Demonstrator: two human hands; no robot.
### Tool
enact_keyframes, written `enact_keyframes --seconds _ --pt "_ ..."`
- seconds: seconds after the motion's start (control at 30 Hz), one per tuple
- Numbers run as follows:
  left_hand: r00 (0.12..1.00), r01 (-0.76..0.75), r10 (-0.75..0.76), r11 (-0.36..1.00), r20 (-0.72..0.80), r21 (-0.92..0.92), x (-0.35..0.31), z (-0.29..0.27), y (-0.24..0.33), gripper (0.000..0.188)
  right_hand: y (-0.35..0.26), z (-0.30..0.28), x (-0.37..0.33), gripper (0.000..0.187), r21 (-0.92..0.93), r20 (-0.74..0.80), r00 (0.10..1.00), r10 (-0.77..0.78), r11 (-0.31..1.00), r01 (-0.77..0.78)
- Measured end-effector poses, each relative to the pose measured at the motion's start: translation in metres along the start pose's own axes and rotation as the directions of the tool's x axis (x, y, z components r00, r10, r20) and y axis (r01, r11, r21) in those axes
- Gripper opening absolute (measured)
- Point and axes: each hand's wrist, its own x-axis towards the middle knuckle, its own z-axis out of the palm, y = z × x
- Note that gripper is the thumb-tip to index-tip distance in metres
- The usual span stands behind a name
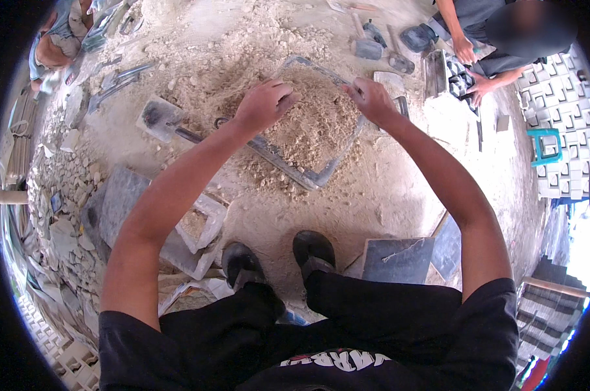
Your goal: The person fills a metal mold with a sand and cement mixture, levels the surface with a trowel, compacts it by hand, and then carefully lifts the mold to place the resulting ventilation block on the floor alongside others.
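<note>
A rectangular grey frame or shallow tray [316, 180] lies on the dusty ground in front of me, heaped with crumbly tan sand [308, 127]. My left hand [267, 104] is over its left side, fingers curled into a fist. What is inside those fingers is hidden. Over the opposite side, my right hand [372, 101] is closed too, its thumb and fingers bent toward the sand. Whether it pinches some sand or the rim cannot be made out. Loose sand spills around the frame's outer edges.
A flat shovel [159, 119] lies left of the frame. Stone rubble [70, 189] covers the far left ground. Dark slabs [397, 260] lie by my shoes [313, 249]. At upper right a co-worker's hands [480, 88] work at a mould-like box [436, 75]; a teal stool [545, 146] stands beyond.
</note>
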Motion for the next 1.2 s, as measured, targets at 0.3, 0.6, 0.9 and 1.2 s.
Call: enact_keyframes --seconds 0.3,0.6,0.9,1.2 --pt "0.972 -0.228 0.212 0.953 0.101 0.197 -0.010 0.040 0.009 0.062 -0.013 0.074 -0.032 0.085 -0.057 -0.223 0.960 -0.170 0.985 0.161" --pt "0.955 -0.261 0.198 0.914 0.219 0.311 -0.026 0.017 -0.016 0.062 -0.090 0.094 -0.036 0.081 -0.163 -0.184 0.882 -0.433 0.899 0.407" --pt "0.866 -0.429 0.364 0.893 0.343 0.135 -0.059 0.004 0.008 0.058 -0.057 0.072 -0.068 0.062 -0.337 -0.135 0.888 -0.440 0.863 0.376" --pt "0.996 0.078 -0.077 0.997 -0.036 0.023 -0.069 -0.078 -0.065 0.038 -0.148 0.046 -0.030 0.020 0.226 0.093 0.807 -0.583 0.802 0.553"
